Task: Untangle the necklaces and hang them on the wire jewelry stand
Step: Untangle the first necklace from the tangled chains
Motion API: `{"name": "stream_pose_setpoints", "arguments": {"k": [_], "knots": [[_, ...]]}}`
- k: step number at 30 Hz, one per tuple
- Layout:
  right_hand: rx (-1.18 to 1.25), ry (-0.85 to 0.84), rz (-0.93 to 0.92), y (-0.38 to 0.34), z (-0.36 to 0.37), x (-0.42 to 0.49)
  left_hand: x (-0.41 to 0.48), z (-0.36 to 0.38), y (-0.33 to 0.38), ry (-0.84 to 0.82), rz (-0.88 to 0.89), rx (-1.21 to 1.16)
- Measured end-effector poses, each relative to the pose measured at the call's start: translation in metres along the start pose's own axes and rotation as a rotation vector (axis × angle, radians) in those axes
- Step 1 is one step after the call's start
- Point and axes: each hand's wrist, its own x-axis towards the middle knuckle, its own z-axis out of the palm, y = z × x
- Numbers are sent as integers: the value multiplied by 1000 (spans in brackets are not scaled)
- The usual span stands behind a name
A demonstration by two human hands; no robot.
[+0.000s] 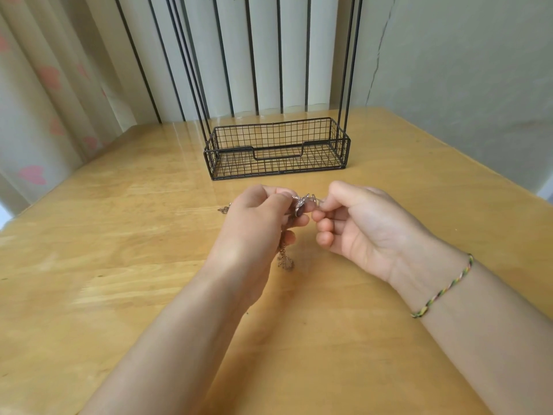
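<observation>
Necklaces point(300, 203) tangled, held just above counter point(119, 235) between our hands. Left hand point(254, 223) fingers grasp clump, strand dangling below; right hand point(359, 226) fingers pinch loop. Wire jewelry stand point(275, 134) behind, apart.

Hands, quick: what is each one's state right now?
Left hand: closed, gripping the tangled necklaces.
Right hand: closed, pinching the same necklaces.

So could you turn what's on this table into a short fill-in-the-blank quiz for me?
1. The left hand and right hand both pinch the tangled necklaces in ____ of the wire jewelry stand.
2. The braided bracelet is on the ____ wrist.
3. The stand's wire is coloured ____.
Missing words: front; right; black.
</observation>
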Motion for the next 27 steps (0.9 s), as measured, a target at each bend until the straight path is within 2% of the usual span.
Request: {"name": "stream_pose_setpoints", "arguments": {"k": [11, 19, 27], "knots": [[49, -11, -46, 1, -1, 1, 0, 2, -1, -35, -74, -40], [18, -49, -75, 4, 1, 1, 0, 0, -2, -56, -54, -14], [1, -18, -117, 4, 1, 1, 1, -2, -1, -64, -43, 10]]}}
